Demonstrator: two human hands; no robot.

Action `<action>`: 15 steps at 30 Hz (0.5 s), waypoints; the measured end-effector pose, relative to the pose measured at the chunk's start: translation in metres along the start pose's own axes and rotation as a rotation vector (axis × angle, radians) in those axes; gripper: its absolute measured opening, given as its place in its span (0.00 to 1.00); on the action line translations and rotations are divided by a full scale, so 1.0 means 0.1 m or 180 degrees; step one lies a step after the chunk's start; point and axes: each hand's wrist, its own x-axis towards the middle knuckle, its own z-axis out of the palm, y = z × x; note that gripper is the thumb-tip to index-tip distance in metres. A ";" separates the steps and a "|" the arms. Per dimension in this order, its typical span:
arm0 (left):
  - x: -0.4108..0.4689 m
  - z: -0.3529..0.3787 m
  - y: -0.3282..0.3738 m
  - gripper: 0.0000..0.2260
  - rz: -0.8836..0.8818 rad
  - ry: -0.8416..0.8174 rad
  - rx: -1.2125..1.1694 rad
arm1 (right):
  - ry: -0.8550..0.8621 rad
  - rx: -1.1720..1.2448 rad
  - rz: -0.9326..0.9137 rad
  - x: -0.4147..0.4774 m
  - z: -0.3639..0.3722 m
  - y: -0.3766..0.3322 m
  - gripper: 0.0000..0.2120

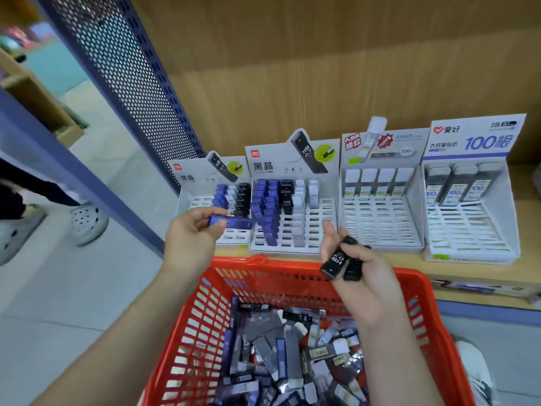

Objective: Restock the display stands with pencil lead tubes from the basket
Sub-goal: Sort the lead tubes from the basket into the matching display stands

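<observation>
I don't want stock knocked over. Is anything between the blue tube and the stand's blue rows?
Nothing visible does. The left hand holds the blue tube in the air before the blue rows, its tip close to them. The right hand, gripping black tubes, is off to the side.

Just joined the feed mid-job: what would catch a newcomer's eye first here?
The red basket at bottom centre, heaped with lead tubes. Above it, the left hand holds a blue tube and the right hand grips black tubes, facing four white display stands on the wooden shelf.
</observation>
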 end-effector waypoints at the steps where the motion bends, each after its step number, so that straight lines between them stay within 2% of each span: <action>1: 0.04 -0.01 -0.07 0.05 -0.0021 0.0041 0.0085 | 0.0009 0.0006 0.0008 0.01 0.00 0.03 0.21; 5: 0.19 0.01 -0.26 0.06 0.0026 0.0046 0.0298 | 0.0071 -0.0004 0.0150 0.03 0.00 0.17 0.16; 9: 0.33 0.12 -0.34 0.05 0.0369 -0.0134 0.0744 | 0.0252 -0.0203 0.0327 0.08 -0.10 0.27 0.14; 15: 0.49 0.30 -0.41 0.10 0.0812 -0.0479 0.1420 | 0.0034 -0.0465 0.0476 0.16 -0.17 0.37 0.11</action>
